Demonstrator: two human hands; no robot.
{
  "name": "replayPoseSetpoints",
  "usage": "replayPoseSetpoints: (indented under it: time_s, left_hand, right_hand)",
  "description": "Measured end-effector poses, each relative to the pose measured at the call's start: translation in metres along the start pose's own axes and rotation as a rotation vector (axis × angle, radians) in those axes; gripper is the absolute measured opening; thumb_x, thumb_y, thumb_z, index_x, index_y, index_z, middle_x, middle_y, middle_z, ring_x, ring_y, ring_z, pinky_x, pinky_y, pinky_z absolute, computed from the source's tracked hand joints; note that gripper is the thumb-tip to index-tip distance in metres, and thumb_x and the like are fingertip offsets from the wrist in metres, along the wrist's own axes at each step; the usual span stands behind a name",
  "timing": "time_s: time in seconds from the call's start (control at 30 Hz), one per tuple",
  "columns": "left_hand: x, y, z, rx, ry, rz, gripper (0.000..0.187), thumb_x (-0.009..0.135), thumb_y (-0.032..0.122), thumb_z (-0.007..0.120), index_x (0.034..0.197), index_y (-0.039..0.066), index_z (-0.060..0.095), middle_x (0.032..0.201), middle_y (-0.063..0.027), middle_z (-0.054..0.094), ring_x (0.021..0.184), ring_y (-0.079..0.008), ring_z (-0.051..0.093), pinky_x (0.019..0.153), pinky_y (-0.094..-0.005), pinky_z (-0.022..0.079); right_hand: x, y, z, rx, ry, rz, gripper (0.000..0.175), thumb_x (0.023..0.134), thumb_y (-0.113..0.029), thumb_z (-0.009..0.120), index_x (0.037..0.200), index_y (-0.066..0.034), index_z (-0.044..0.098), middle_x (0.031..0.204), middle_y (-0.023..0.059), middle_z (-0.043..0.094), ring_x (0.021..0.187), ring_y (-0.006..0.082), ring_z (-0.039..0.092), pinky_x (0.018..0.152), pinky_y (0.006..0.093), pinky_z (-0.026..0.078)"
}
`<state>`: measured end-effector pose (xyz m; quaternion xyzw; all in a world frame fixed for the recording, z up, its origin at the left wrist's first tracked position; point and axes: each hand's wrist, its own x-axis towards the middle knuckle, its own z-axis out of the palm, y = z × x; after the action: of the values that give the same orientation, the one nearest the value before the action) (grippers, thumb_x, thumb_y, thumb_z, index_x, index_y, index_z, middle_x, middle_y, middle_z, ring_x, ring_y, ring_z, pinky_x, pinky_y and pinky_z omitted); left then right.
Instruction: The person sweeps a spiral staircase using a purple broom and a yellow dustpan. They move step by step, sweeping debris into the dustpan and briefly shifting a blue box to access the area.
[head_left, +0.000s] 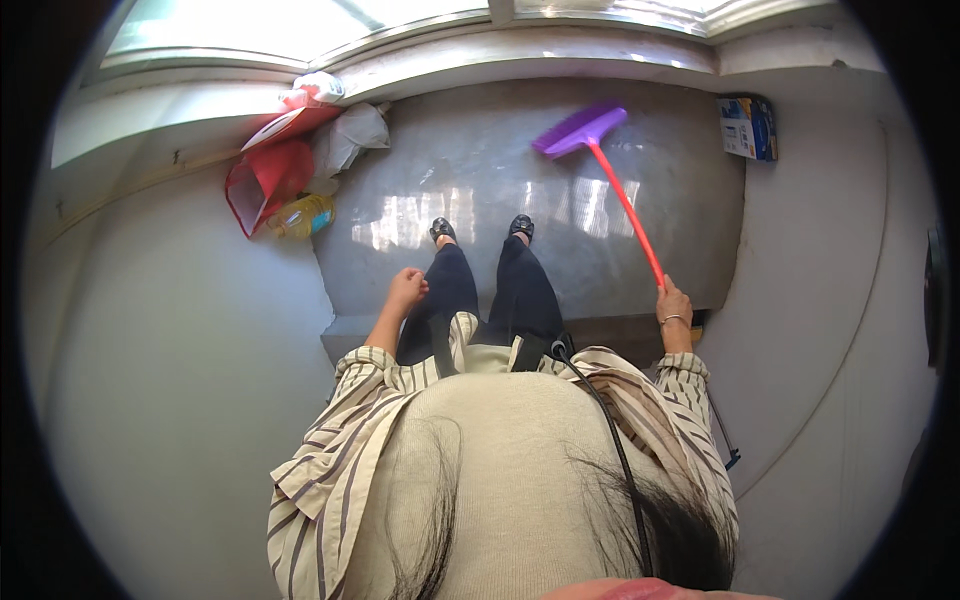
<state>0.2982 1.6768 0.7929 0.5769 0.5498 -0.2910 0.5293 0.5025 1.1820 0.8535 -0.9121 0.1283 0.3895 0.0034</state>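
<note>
My right hand (675, 304) is closed around the upper end of the red handle of a broom (628, 210), at my right side. The purple head of the broom, with its bristles pointing up and left, lies over the grey floor (487, 165) ahead and to the right of my feet. My left hand (409, 287) hangs beside my left thigh with its fingers curled; no object shows in it, though the inside of the hand is partly hidden.
At the left wall stand a red bag (281, 176), a plastic bottle of yellow liquid (306, 216) and a white plastic bag (356, 135). A blue and white box (748, 127) sits by the right wall. A window ledge (525, 64) runs across the far side.
</note>
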Motion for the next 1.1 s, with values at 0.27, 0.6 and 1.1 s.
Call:
replayPoseSetpoints:
  time_s: [0.27,0.6,1.1]
  left_hand:
    - [0.000,0.012,-0.009,0.046,0.030,-0.005,0.020,0.089,0.024,0.052,0.101,0.009,0.055,0.083,-0.0054,0.059,0.070,-0.0140,0.060,0.057,-0.0255,0.049]
    - [-0.001,0.032,0.011,0.148,0.012,-0.007,0.020,0.089,0.022,0.051,0.102,0.007,0.056,0.080,-0.0060,0.060,0.068,-0.0142,0.060,0.056,-0.0250,0.048]
    - [0.002,0.064,0.016,0.258,-0.031,0.043,0.023,0.090,0.024,0.051,0.104,0.006,0.054,0.082,-0.0067,0.061,0.069,-0.0147,0.060,0.057,-0.0251,0.048]
  right_hand:
    - [0.055,-0.090,0.024,-0.195,-0.115,-0.246,0.033,0.090,-0.040,0.043,0.119,-0.0294,0.051,0.099,0.0147,0.063,0.095,0.0348,0.059,0.079,0.0460,0.048]
    - [0.063,0.099,-0.009,-0.152,-0.028,0.084,0.029,0.090,-0.036,0.046,0.117,-0.0281,0.052,0.101,0.0161,0.062,0.096,0.0357,0.059,0.080,0.0458,0.048]
    - [0.091,-0.064,0.009,0.289,-0.153,0.182,0.031,0.088,-0.039,0.043,0.113,-0.0284,0.058,0.110,0.0118,0.060,0.103,0.0337,0.056,0.083,0.0433,0.046]
